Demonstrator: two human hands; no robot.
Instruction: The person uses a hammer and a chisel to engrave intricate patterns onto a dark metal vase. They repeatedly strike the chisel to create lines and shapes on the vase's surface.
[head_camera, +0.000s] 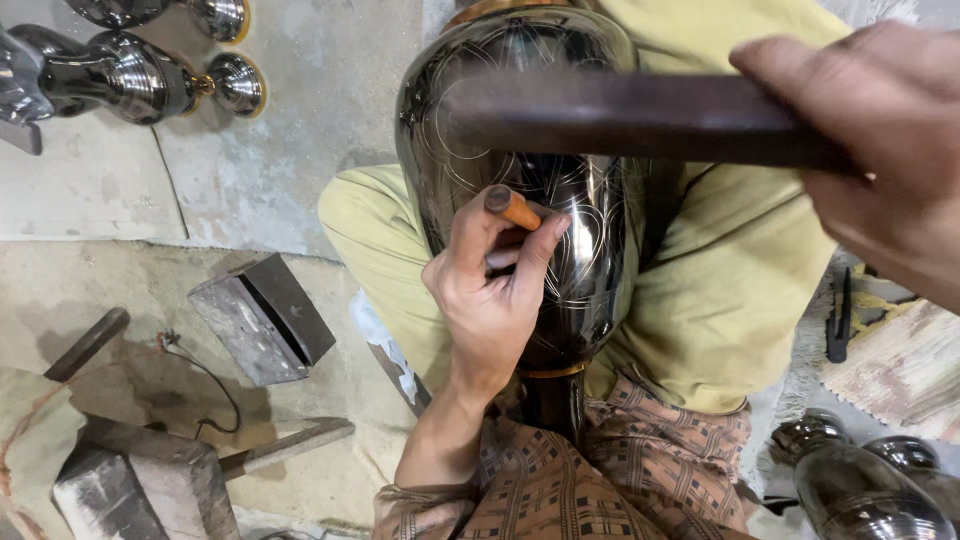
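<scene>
The left hand (490, 290) was pinched around a short orange-shafted chisel (512, 208), thumb and fingers pressed together about its shaft, the blunt dark head sticking up clear of the grip. The heel of that hand rested on the dark, polished metal vase (575, 265), and the chisel's lower end, hidden behind the fingers, pointed into the vase's side, where fine curved lines were scratched across the shine. The right hand (880, 140) was closed around one end of a dark wooden bar (630, 118), which hung level above the vase and over the chisel head, apart from it.

The vase lay lengthwise across the person's lap, its wide body away from them, its narrow neck with a brass-coloured ring (550, 371) towards the checked shirt (600, 470), and yellow-green trousers (700, 290) under it.

On the concrete floor (300, 100) to the left lay a grey metal block (262, 318), a wooden-handled tool (285, 446), a stone block (150, 485) and a thin dark wire (205, 375). More shiny dark vessels (130, 75) lay at the top left, and others (860, 490) at the bottom right.
</scene>
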